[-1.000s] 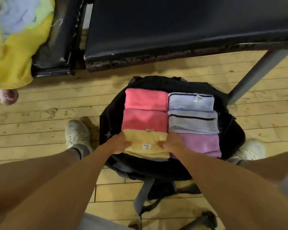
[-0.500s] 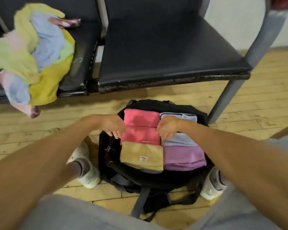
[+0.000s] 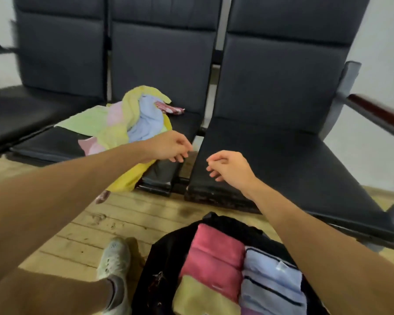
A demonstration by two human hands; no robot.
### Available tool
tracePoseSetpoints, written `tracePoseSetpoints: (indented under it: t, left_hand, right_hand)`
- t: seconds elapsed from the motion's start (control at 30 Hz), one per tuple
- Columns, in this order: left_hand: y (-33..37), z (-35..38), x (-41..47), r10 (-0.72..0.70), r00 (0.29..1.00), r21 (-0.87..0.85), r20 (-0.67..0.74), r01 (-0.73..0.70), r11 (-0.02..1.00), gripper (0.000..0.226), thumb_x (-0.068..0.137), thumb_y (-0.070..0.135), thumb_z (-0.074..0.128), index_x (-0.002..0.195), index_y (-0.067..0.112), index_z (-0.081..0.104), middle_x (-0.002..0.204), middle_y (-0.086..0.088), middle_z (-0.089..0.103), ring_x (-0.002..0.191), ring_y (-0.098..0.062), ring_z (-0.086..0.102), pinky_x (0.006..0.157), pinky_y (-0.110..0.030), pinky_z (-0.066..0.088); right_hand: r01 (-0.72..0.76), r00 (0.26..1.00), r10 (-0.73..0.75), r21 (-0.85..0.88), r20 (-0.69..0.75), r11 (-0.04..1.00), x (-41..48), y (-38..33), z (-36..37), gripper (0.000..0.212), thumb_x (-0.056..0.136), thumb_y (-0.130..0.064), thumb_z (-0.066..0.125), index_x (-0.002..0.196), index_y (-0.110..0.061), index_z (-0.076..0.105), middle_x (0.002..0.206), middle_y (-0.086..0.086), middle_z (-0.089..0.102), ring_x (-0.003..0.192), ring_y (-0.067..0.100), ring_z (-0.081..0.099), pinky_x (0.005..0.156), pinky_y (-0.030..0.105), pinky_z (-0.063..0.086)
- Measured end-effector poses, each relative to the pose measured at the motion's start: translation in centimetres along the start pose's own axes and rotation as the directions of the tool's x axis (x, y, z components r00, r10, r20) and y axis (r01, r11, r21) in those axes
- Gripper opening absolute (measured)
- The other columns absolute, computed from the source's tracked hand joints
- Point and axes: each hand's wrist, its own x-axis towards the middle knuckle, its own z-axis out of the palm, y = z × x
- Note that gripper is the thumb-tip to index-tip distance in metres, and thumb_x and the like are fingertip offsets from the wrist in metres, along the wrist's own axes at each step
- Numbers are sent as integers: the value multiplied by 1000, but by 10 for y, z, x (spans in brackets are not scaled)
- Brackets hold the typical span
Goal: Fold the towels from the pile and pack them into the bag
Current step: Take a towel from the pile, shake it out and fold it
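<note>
Black bag (image 3: 160, 260), lower centre, cut off by the bottom edge: folded towels (image 3: 214, 258) in two columns, long axes crosswise; white tags unreadable. Left hand (image 3: 168, 147) and right hand (image 3: 228, 167), mid-frame: grips loosely curled, empty. Unfolded towel pile (image 3: 127, 119) on seat surface (image 3: 182, 127), upper left, sprawling sideways.

The bag (image 3: 159, 264) and the tan towel (image 3: 203, 298) in it run off the bottom edge. The right forearm (image 3: 316, 242) covers the bag's right side. Up-left of the bag, the left forearm (image 3: 66, 185) hides part of the towel pile (image 3: 123, 119); the seats (image 3: 14, 114) there are blurred.
</note>
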Motion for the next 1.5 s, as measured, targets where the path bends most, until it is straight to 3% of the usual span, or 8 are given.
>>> tracePoseSetpoints:
  t: [0.2, 0.37, 0.57, 0.9, 1.0, 1.17, 1.37, 1.5]
  left_hand:
    - [-94, -35, -14, -118, 926, 216, -357, 205, 955, 27, 92, 12, 53, 117, 11, 61, 105, -8, 60, 105, -29, 57, 76, -28, 39]
    - [-141, -61, -35, -269, 808, 300, -525, 471, 829, 58, 91, 38, 60, 141, 15, 43, 145, -13, 33, 136, -34, 29, 107, -42, 31]
    - [-145, -60, -29, -293, 774, 49, -561, 384, 922, 61, 86, 32, 70, 132, 2, 43, 134, -16, 40, 114, -32, 51, 93, -36, 45]
    - [-142, -53, -32, -59, 719, 383, -692, 435, 815, 28, 96, 12, 45, 90, 5, 71, 90, -13, 67, 73, -28, 60, 62, -35, 46]
    - [-113, -54, -30, -70, 648, 148, -758, 275, 950, 29, 101, 16, 40, 99, 3, 65, 91, -13, 65, 81, -26, 58, 72, -32, 42]
    - [-37, -43, -15, -137, 710, -243, -691, -49, 969, 14, 100, 14, 36, 100, 12, 50, 92, -1, 51, 86, -17, 47, 73, -30, 38]
    - [59, 4, 3, 62, 805, -259, -590, -261, 930, 15, 98, 10, 40, 102, 13, 55, 90, 7, 54, 79, 1, 49, 63, -6, 39]
    - [109, 56, 20, 185, 877, -269, -444, -327, 906, 15, 98, 15, 43, 98, 16, 57, 92, 5, 57, 87, -7, 54, 76, -24, 46]
  right_hand:
    - [77, 997, -77, -31, 3, 997, 51, -12, 56, 12, 89, -13, 64, 94, -21, 72, 80, -1, 72, 80, 10, 69, 80, 29, 57]
    - [143, 989, -142, -17, 35, 990, 78, -16, 103, 17, 90, -13, 61, 95, -25, 71, 81, -5, 70, 84, 15, 68, 76, 33, 56]
    - [167, 983, -164, -22, 84, 986, 85, -17, 134, 23, 91, -14, 61, 85, -36, 65, 82, -11, 66, 84, 11, 65, 82, 33, 55]
    - [91, 970, -87, -8, 227, 996, 66, -29, 113, 16, 92, -11, 62, 105, -16, 70, 93, 8, 72, 88, 18, 67, 75, 31, 56]
    - [70, 965, -71, 11, 252, 997, 58, -38, 98, 15, 92, -11, 63, 105, -14, 69, 95, 8, 72, 86, 14, 66, 70, 26, 56]
    - [8, 969, -43, 144, 243, 990, 44, -61, 56, 21, 100, -21, 53, 116, -12, 64, 106, 5, 70, 96, 17, 68, 77, 27, 57]
    - [-97, 984, 40, 342, 171, 935, 24, -62, -17, 35, 104, -37, 40, 120, -13, 60, 110, 8, 69, 100, 21, 68, 90, 39, 56]
    - [-141, 990, 111, 496, 91, 857, 9, -48, -75, 36, 105, -40, 36, 111, -16, 63, 111, 10, 69, 104, 24, 67, 91, 42, 55]
